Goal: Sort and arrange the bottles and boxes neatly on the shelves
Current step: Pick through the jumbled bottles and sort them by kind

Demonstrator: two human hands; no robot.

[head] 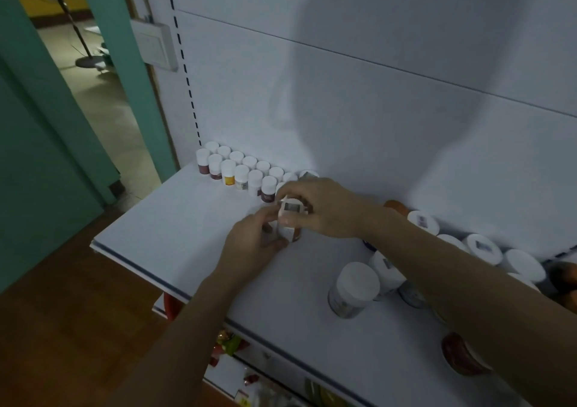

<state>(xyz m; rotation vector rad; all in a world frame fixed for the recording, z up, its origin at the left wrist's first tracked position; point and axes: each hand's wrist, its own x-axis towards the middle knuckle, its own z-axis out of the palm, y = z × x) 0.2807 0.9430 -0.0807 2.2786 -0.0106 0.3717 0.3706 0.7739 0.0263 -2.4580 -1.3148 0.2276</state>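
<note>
Shelf was smooth matt white, looked like painted metal. Little bottles along its back edge had matt white plastic caps; the loose bottle mid-shelf wore a paper label. Bigger jar looked glossy-sided. Floor was brown wood.

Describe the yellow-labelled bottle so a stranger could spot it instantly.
On the white shelf, two rows of small white-capped bottles stand at the back left corner. Third from the left in the front row is the yellow-labelled bottle; it alone shows yellow, its neighbours dark red or white.

teal wall, brown floor, perhaps fan stand, dim light
</note>
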